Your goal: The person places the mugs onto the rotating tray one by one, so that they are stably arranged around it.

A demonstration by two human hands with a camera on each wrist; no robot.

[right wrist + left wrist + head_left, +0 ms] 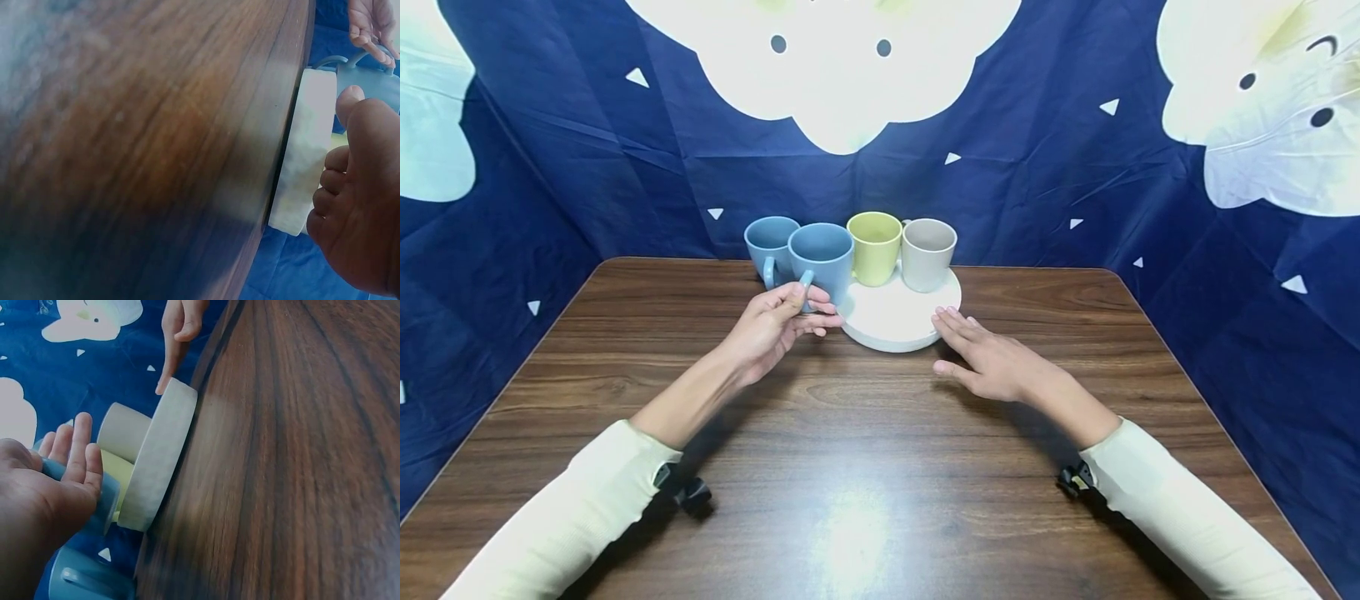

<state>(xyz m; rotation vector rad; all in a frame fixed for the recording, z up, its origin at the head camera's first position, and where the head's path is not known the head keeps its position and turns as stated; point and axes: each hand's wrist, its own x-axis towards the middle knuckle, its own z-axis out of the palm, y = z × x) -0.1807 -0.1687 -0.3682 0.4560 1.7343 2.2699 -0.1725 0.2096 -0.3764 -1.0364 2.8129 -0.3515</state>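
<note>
My left hand (pixel 769 333) pinches the handle of a blue mug (pixel 826 257), which is upright at the left edge of a round white tray (pixel 887 321). In the left wrist view that mug (pixel 107 503) is partly hidden behind the palm. Another blue mug (pixel 764 235) stands on the table just left of it, its handle facing forward. A yellow-green mug (pixel 876 254) and a light grey mug (pixel 927 260) stand upright at the tray's back. My right hand (pixel 988 357) has its fingers extended, fingertips right at the tray's front right rim.
The brown wood-grain table (pixel 850 442) extends toward me, its back edge just behind the tray. A dark blue cloth (pixel 1037 200) with white cloud shapes hangs behind and at both sides. Small black devices (pixel 692 493) sit at both wrists.
</note>
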